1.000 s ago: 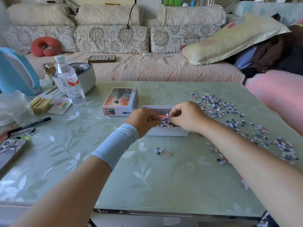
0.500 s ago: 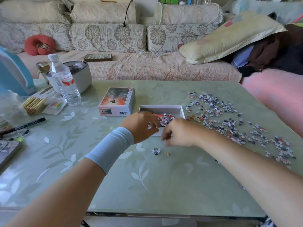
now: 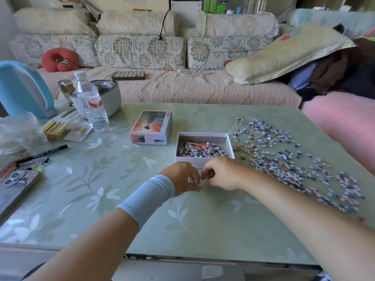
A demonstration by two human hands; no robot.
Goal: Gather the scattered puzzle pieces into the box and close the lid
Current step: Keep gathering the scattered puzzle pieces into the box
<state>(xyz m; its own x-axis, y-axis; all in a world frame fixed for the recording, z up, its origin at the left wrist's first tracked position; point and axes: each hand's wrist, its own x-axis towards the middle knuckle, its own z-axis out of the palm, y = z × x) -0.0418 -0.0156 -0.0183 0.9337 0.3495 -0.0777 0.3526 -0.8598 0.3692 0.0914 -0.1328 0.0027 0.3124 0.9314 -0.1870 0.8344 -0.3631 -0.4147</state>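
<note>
Puzzle piece (image 3: 201, 186) between left hand (image 3: 182, 179) and right hand (image 3: 221, 173), both curled, grip unclear

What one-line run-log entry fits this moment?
step: gathering | left hand, right hand: curled over stray pieces before box, grip unclear | box: open, partly filled | lid: off, beside box | table: many loose pieces remain

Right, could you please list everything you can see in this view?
table: one, green, foreground
box: one, white, table centre
pieces: many, mixed, in box and right of it
lid: one, orange, left of box
bottle: one, clear, table left
marker: one, black, table left
kettle: one, blue, far left
sofa: one, beige, behind table
neck pillow: one, red, on sofa
pillow: one, yellow, sofa right
left hand: one, blue-cuffed, before box
right hand: one, bare, before box
</note>
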